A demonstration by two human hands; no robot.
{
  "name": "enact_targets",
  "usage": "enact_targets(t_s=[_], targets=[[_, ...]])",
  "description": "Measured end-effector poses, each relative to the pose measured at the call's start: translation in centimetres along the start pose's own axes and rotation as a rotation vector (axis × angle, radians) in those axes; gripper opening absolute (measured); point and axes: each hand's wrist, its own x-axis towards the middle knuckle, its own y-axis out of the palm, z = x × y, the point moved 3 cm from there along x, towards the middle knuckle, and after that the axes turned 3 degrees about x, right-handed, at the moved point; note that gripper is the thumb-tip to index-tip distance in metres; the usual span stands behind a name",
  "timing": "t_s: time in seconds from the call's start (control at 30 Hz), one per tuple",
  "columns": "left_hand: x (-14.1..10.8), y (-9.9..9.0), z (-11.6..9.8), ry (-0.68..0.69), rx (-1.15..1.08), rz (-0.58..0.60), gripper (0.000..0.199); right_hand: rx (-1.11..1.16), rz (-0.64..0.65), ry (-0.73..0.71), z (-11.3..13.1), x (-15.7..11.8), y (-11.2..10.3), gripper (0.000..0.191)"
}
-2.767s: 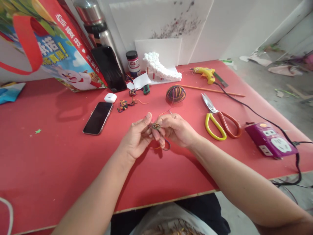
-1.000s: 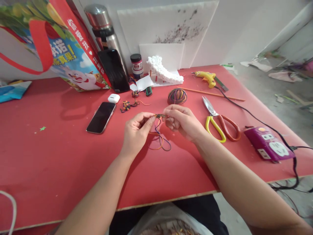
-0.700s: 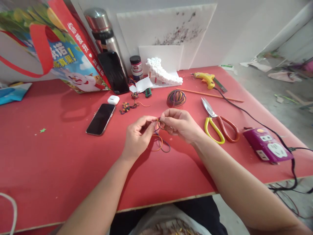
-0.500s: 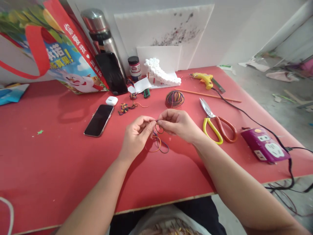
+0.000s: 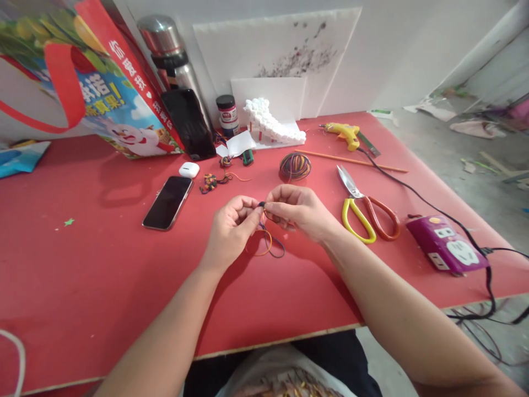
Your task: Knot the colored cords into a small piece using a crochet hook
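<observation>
Over the middle of the red table, my left hand [image 5: 234,223] and my right hand [image 5: 298,212] meet fingertip to fingertip. Both are closed in a pinch on thin coloured cord [image 5: 271,242], orange and dark blue. A small dark part of it shows between the fingertips, and loops hang below onto the table. Just beyond my hands lies a coiled bundle of multicoloured cord [image 5: 295,166]. Small knotted cord pieces [image 5: 210,182] lie further left. Scissors [image 5: 359,207] with one yellow and one orange handle rest right of my right hand.
On the left lie a phone [image 5: 168,203] and a white earphone case [image 5: 189,170]. A second phone [image 5: 188,124] leans on a bag [image 5: 124,110] and a steel flask [image 5: 161,36]. A glue gun [image 5: 343,132], orange stick [image 5: 355,161] and purple power strip [image 5: 448,245] with cables occupy the right.
My right fingers have shifted slightly left, closer to the left fingertips. A dark bit of cord now shows more between them, and the small upper loop is less visible.
</observation>
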Motion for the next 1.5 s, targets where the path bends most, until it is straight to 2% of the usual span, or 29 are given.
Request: enact_targets(t_s=[0.13,0.2,0.3,0.37,0.47,0.63,0.77,0.87,0.97,1.17,1.37,1.5], targets=[[-0.1,0.1,-0.2,0.026,0.029,0.021,0.016,-0.038,0.006,0.011,-0.1,0.0,0.1,0.020],[0.0,0.1,-0.1,0.001,-0.025,0.044,0.016,-0.057,0.031,0.013,-0.2,0.0,0.2,0.019],[0.3,0.2,0.4,-0.114,-0.238,0.075,0.018,-0.116,0.055,-0.050,-0.2,-0.1,0.4,0.017],[0.4,0.4,0.8,-0.217,-0.372,0.093,0.021,-0.183,0.023,-0.125,-0.1,-0.1,0.4,0.016],[0.5,0.5,1.1,-0.282,-0.413,0.100,0.026,-0.184,0.006,-0.123,-0.2,0.1,0.3,0.018],[0.5,0.0,1.1,-0.168,-0.249,0.109,0.024,-0.028,0.064,0.078,-0.9,0.4,0.1,0.031],[0.4,-0.3,0.8,-0.039,-0.009,0.179,0.022,-0.057,0.018,0.115,-1.0,0.4,-0.1,0.030],[0.3,-0.3,0.5,0.016,0.098,0.179,0.021,0.086,0.027,0.152,-1.0,0.4,0.0,0.035],[0.2,-0.2,0.5,0.028,0.090,0.132,0.021,0.253,0.051,0.198,-1.1,0.5,0.2,0.038],[0.2,-0.3,0.7,0.088,0.080,0.058,0.018,0.291,0.033,0.175,-1.3,0.4,0.7,0.041],[0.2,-0.5,0.3,0.285,0.277,-0.001,0.013,0.153,-0.042,0.122,-1.1,0.3,0.5,0.040],[0.1,-0.6,0.0,0.427,0.400,-0.007,0.011,0.138,-0.046,0.126,-1.0,0.2,0.4,0.038]])
